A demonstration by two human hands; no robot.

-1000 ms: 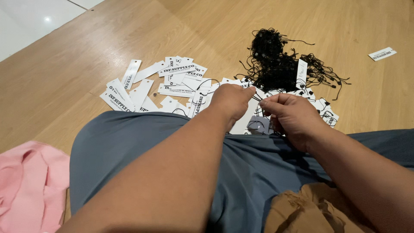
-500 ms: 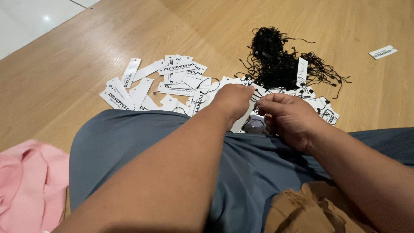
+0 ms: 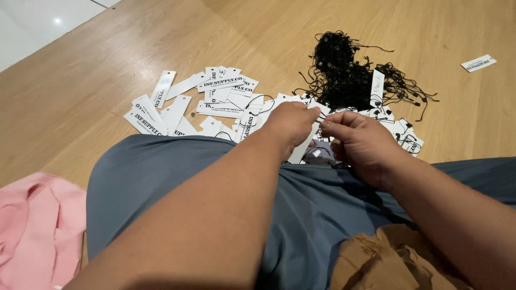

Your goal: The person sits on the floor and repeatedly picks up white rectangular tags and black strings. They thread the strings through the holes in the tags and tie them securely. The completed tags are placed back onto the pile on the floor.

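You are sitting on the wooden floor [image 3: 80, 91] with your grey-trousered leg [image 3: 177, 177] stretched across the view and a pink cloth [image 3: 32, 231] lying at its left. Beyond the knee a spread of white paper tags [image 3: 215, 102] lies fanned over the boards, and to its right sits a tangled heap of black string loops [image 3: 349, 70]; one stray tag [image 3: 478, 63] lies well apart at the far right.

Both hands meet just past your leg, between the two piles. Your left hand [image 3: 290, 126] has its fingers curled closed on a white tag [image 3: 301, 147], pinching its upper end. Your right hand [image 3: 363, 142] is bunched tight just beside it, fingertips [image 3: 328, 124] pressed together, seemingly on a thin black string, though that is too fine to tell for sure.

By my reading, you are at the threading step: getting a loop through the tag's hole. The next move calls for steady fingertips and the tag held still while the string is drawn through.
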